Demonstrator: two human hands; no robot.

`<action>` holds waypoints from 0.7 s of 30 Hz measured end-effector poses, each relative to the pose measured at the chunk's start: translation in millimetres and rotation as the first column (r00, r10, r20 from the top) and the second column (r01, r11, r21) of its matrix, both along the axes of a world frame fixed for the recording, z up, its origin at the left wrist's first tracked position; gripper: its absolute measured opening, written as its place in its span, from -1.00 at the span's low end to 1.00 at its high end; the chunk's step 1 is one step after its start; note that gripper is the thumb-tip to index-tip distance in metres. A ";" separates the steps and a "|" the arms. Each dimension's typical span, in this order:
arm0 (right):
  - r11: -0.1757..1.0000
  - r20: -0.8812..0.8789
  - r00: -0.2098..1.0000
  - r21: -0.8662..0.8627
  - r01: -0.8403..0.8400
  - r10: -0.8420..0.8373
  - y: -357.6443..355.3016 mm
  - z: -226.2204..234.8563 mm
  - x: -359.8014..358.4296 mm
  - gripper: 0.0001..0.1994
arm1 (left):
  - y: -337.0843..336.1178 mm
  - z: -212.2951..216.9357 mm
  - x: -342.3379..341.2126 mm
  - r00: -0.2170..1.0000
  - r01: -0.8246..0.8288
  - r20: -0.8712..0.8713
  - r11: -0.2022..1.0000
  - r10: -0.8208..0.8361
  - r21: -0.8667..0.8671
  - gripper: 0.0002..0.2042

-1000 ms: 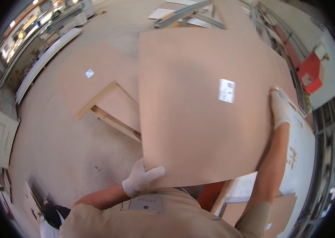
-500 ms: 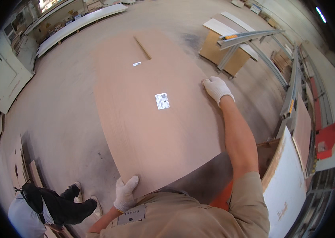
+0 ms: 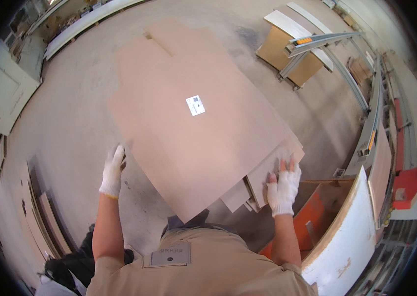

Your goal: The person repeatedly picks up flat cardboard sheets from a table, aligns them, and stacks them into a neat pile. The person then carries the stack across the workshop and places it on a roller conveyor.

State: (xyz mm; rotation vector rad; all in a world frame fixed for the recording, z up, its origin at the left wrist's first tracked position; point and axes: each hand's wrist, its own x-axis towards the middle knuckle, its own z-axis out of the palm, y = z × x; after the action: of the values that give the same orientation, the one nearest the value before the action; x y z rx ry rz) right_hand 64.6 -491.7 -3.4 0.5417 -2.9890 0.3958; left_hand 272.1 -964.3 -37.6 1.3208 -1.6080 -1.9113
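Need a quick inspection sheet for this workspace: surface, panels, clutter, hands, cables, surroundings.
Surface: pale floor, a few dark marks; whatever props the panels is mostly hidden.
Job's things: large brown panel with white label, overlapping other boards at its lower right.
Clutter: narrow boards at lower left; orange piece beside a white panel at right.
Hands: left hand, gloved, beside the panel's left edge; right hand, gloved, fingers spread, by the boards' edges; contact unclear for both.
Cables: nothing seen.
Surroundings: wheeled brown unit and metal rail at upper right; another person partly visible at lower left.
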 end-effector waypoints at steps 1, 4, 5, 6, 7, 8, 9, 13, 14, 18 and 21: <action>0.997 -0.004 0.997 0.005 0.078 -0.078 11.4 -9.3 12.8 -0.37 | -13.5 -5.1 -24.1 0.995 -0.006 -0.095 0.998 0.012 0.063 -0.42; 0.930 0.056 0.954 -0.211 0.301 -0.296 31.1 -36.9 40.3 -0.31 | -31.5 -2.7 -102.1 0.929 -0.082 -0.326 0.958 0.173 0.274 -0.49; 0.875 0.097 0.933 -0.323 0.360 -0.348 31.0 -49.6 44.9 -0.30 | -40.9 -8.8 -111.8 0.936 -0.040 -0.331 0.974 0.115 0.224 -0.48; 0.854 0.103 0.934 -0.381 0.354 -0.342 29.0 -61.8 47.8 -0.30 | -60.9 -16.1 -118.9 0.939 0.009 -0.339 0.985 0.051 0.171 -0.48; 0.773 0.133 0.922 -0.509 0.378 -0.363 14.6 -59.6 46.8 -0.32 | -79.3 -19.8 -122.3 0.941 0.050 -0.337 0.992 -0.008 0.117 -0.48; 0.678 0.169 0.909 -0.617 0.400 -0.382 3.7 -55.7 44.5 -0.34 | -89.9 -20.9 -128.1 0.956 0.055 -0.292 0.990 -0.016 0.127 -0.48; 0.645 0.162 0.901 -0.648 0.404 -0.402 0.9 -57.0 41.4 -0.35 | -99.3 -17.2 -135.4 0.969 0.056 -0.247 0.990 -0.022 0.131 -0.49; 0.415 0.199 0.880 -0.822 0.390 -0.432 0.8 -84.1 18.7 -0.35 | -88.8 -5.6 -148.2 0.956 0.028 -0.292 0.973 0.042 0.231 -0.48; 0.328 0.223 0.878 -0.866 0.378 -0.425 0.9 -89.6 10.6 -0.35 | -86.3 -7.0 -143.4 0.946 0.037 -0.322 0.968 0.047 0.248 -0.46; 0.359 0.139 0.847 -0.862 0.358 -0.513 2.3 -82.9 -62.3 -0.38 | -68.0 -13.7 -137.5 0.929 0.097 -0.369 0.975 -0.016 0.201 -0.39; -0.008 0.628 0.649 -0.721 0.693 -0.429 27.0 -78.9 -111.9 -0.44 | -62.6 -20.7 -158.5 0.915 0.273 -0.365 0.930 -0.172 0.246 -0.34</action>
State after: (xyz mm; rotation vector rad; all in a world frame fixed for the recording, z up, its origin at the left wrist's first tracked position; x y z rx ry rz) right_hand -47.4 -464.6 -82.3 -0.9248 -2.0378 1.9939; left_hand 113.7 -1026.9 -58.3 0.8577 -1.3903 -2.4376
